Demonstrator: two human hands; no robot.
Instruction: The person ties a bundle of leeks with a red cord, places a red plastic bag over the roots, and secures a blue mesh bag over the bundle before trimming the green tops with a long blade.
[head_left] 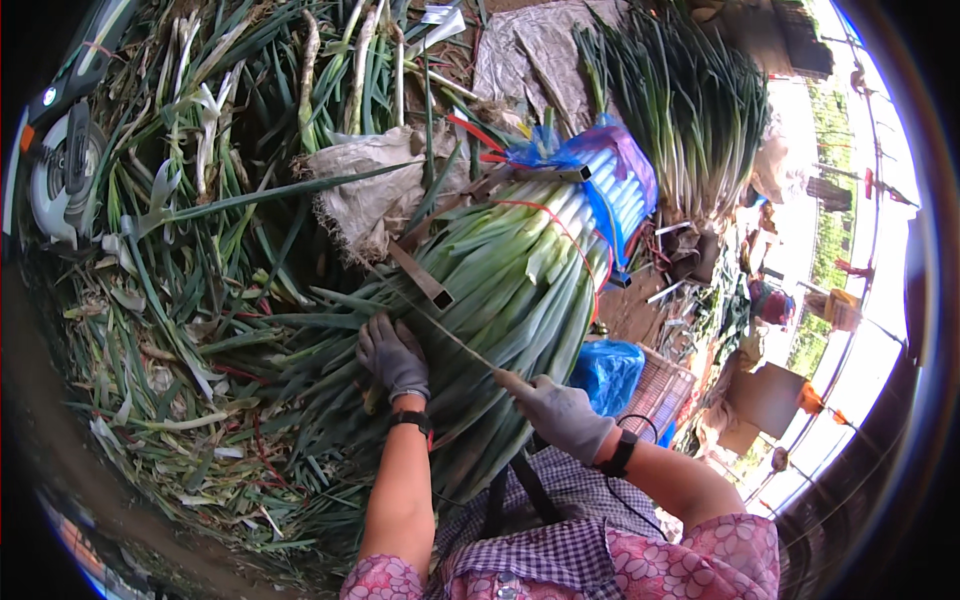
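Observation:
A large bundle of green onions (500, 255) lies across a metal frame (420, 272), its white ends wrapped in blue plastic (622, 200) and a red tie (560, 222) round its middle. My left hand (393, 357), in a grey glove, grips the leaves at the bundle's lower left, its fingers bent over them and partly hidden. My right hand (568, 418), also gloved, is closed round the wooden handle of a long, thin-bladed knife (450, 337). The blade slants up and left above the leaves, past my left hand.
Loose onion leaves and trimmings (190, 380) cover the ground at left. More green onions (690, 120) stand at the back right, beside a pale sack (530, 60). A plastic crate (660, 385) and blue bag (610, 375) are right of the bundle. A wheel (62, 180) sits far left.

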